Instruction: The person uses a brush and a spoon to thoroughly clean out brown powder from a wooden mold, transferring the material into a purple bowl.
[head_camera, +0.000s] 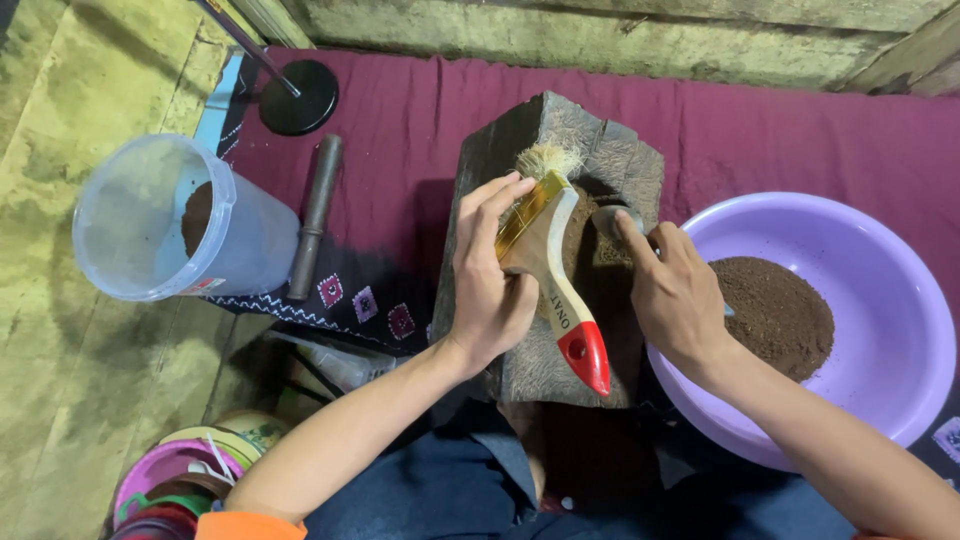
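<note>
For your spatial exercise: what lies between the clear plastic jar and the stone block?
In the head view, a dark cylindrical pestle lies on the maroon cloth between them.

Brush (548, 262): my glossy wooden handle, red tip, brass-coloured metal band.
Block (600, 150): rough, weathered wood.
Basin (880, 290): smooth lilac plastic.
Cloth (400, 110): matt maroon fabric.

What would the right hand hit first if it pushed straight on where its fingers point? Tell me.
Probably the brush's pale bristles at the stone block's top; the right hand, holding a spoon, points up-left toward them. Depth unclear.

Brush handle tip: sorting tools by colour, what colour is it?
Red, on the brush in the left hand; head view.
</note>
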